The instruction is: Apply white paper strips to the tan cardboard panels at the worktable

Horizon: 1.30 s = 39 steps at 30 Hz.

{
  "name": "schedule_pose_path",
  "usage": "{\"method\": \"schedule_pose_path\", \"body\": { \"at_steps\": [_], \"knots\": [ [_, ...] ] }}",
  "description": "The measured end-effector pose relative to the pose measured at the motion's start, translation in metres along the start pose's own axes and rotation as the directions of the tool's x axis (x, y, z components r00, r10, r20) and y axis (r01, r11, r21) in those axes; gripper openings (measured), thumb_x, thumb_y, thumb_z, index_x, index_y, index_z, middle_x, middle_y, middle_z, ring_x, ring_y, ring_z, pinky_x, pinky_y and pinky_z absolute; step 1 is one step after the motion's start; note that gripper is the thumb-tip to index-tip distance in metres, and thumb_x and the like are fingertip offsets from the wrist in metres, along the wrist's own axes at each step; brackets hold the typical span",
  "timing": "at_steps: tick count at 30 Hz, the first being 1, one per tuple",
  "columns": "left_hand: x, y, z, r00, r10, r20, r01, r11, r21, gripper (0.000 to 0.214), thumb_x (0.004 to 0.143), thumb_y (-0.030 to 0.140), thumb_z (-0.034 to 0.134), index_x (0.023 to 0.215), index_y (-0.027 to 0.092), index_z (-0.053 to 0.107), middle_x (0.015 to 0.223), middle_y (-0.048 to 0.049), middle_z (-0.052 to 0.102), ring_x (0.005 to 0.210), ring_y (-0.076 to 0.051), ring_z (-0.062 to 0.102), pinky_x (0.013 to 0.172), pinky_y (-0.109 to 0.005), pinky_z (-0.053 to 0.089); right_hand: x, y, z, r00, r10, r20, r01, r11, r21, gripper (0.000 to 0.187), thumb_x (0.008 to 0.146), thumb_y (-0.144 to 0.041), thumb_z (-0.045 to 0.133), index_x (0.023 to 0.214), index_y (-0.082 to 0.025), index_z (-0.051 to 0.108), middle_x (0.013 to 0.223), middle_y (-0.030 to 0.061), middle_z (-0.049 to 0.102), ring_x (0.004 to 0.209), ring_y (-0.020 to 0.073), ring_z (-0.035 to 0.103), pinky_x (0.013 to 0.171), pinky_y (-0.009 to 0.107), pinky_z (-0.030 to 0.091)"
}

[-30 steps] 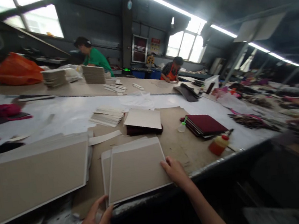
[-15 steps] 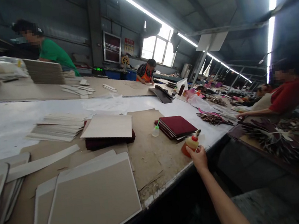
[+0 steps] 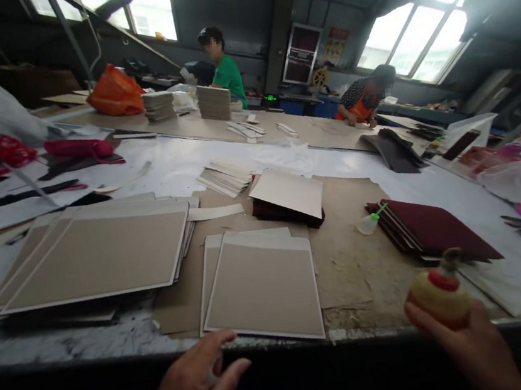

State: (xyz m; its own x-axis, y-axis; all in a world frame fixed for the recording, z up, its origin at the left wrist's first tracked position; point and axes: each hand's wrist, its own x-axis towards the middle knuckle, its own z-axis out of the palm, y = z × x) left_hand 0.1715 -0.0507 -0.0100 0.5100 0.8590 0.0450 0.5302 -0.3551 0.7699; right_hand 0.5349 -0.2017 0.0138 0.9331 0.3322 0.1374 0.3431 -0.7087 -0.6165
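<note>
My right hand is closed around a yellow glue bottle with a red collar, held just above the table's near edge at the right. My left hand hovers open with fingers apart at the near edge, just below two overlapping grey cardboard panels with white borders. The fingertips are close to the front panel's lower left corner, and whether they touch it I cannot tell.
A larger stack of grey boards lies to the left. Dark red covers are stacked at the right beside a small clear bottle. A board on a dark red pile sits mid-table. Two people work at the far side.
My right hand left the panel, reached right to the glue bottle, took hold of it and brought it back to the near edge. The camera swung right, then back left.
</note>
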Motion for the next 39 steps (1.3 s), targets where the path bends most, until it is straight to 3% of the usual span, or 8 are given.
{"method": "schedule_pose_path", "body": {
  "at_steps": [4, 10, 16, 20, 25, 28, 29, 39],
  "knots": [
    [-0.006, 0.029, 0.022, 0.915, -0.147, 0.377, 0.301, 0.869, -0.393, 0.05, 0.063, 0.045, 0.066, 0.105, 0.018, 0.06, 0.061, 0.0041, 0.05, 0.055, -0.01, 0.046, 0.053, -0.021, 0.037, -0.107, -0.053, 0.022, 0.888, -0.384, 0.251, 0.324, 0.912, 0.251, 0.058, 0.057, -0.043, 0.068, 0.108, -0.021, 0.053, 0.09, 0.0049, 0.063, 0.076, 0.0236, 0.061, 0.071, 0.033, 0.05],
    [-0.006, 0.038, 0.022, 0.889, 0.006, 0.457, 0.405, 0.453, -0.794, 0.059, 0.054, 0.041, 0.074, 0.103, 0.012, 0.058, 0.08, -0.0037, 0.06, 0.077, -0.018, 0.055, 0.073, -0.028, 0.043, -0.176, -0.074, 0.056, 0.622, -0.727, 0.291, 0.618, 0.684, 0.387, 0.058, 0.062, -0.027, 0.067, 0.118, -0.024, 0.051, 0.105, 0.0067, 0.062, 0.094, 0.0264, 0.059, 0.08, 0.036, 0.05],
    [-0.018, 0.045, -0.011, 0.875, 0.012, 0.485, 0.471, 0.211, -0.856, 0.053, 0.062, 0.05, 0.065, 0.098, 0.013, 0.053, 0.073, -0.002, 0.056, 0.067, -0.013, 0.054, 0.061, -0.022, 0.042, -0.21, -0.09, 0.053, 0.855, -0.443, 0.268, 0.23, 0.789, 0.569, 0.077, 0.062, -0.053, 0.067, 0.127, -0.023, 0.039, 0.12, 0.0114, 0.054, 0.105, 0.0315, 0.054, 0.087, 0.041, 0.047],
    [-0.021, 0.043, -0.007, 0.855, -0.031, 0.518, 0.501, 0.311, -0.808, 0.054, 0.064, 0.057, 0.057, 0.096, 0.014, 0.05, 0.053, 0.0074, 0.037, 0.042, -0.005, 0.028, 0.039, -0.018, 0.021, -0.231, -0.102, 0.058, 0.893, -0.238, 0.382, -0.08, 0.751, 0.655, 0.08, 0.066, -0.061, 0.059, 0.127, -0.019, 0.03, 0.112, 0.0129, 0.058, 0.098, 0.03, 0.058, 0.081, 0.037, 0.049],
    [-0.025, 0.019, -0.002, 0.869, -0.075, 0.488, 0.446, 0.545, -0.71, 0.041, 0.061, 0.045, 0.065, 0.086, 0.014, 0.058, 0.054, 0.0061, 0.041, 0.047, -0.007, 0.034, 0.044, -0.02, 0.028, -0.223, -0.106, 0.05, 0.952, -0.053, 0.301, -0.134, 0.811, 0.569, 0.069, 0.06, -0.056, 0.065, 0.114, -0.02, 0.041, 0.105, 0.0108, 0.059, 0.093, 0.0294, 0.059, 0.077, 0.036, 0.049],
    [-0.026, -0.01, -0.015, 0.961, -0.055, 0.271, 0.19, 0.843, -0.504, 0.014, 0.075, 0.027, 0.056, 0.08, 0.015, 0.061, 0.069, -0.0012, 0.055, 0.065, -0.013, 0.048, 0.063, -0.025, 0.039, -0.216, -0.113, 0.039, 0.974, -0.088, 0.21, -0.019, 0.887, 0.462, 0.066, 0.058, -0.053, 0.067, 0.111, -0.021, 0.044, 0.106, 0.0088, 0.058, 0.094, 0.0283, 0.058, 0.08, 0.035, 0.047],
    [-0.025, -0.02, -0.02, 0.988, 0.088, 0.123, -0.056, 0.968, -0.245, 0.017, 0.082, 0.025, 0.047, 0.083, 0.016, 0.061, 0.077, -0.0035, 0.059, 0.072, -0.015, 0.052, 0.069, -0.028, 0.041, -0.215, -0.117, 0.036, 0.974, -0.117, 0.196, 0.022, 0.903, 0.43, 0.065, 0.058, -0.052, 0.067, 0.111, -0.021, 0.045, 0.107, 0.0082, 0.057, 0.095, 0.0279, 0.057, 0.082, 0.035, 0.046],
    [0.012, -0.052, -0.034, 0.909, 0.416, 0.035, -0.408, 0.866, 0.288, 0.022, 0.083, 0.013, 0.046, 0.099, 0.02, 0.06, 0.074, -0.0027, 0.055, 0.07, -0.017, 0.051, 0.063, -0.028, 0.043, -0.216, -0.133, 0.05, 0.934, -0.313, 0.17, 0.249, 0.915, 0.318, 0.052, 0.064, -0.048, 0.065, 0.106, -0.022, 0.048, 0.105, 0.0071, 0.055, 0.096, 0.0258, 0.054, 0.087, 0.038, 0.042]
  ]
}}
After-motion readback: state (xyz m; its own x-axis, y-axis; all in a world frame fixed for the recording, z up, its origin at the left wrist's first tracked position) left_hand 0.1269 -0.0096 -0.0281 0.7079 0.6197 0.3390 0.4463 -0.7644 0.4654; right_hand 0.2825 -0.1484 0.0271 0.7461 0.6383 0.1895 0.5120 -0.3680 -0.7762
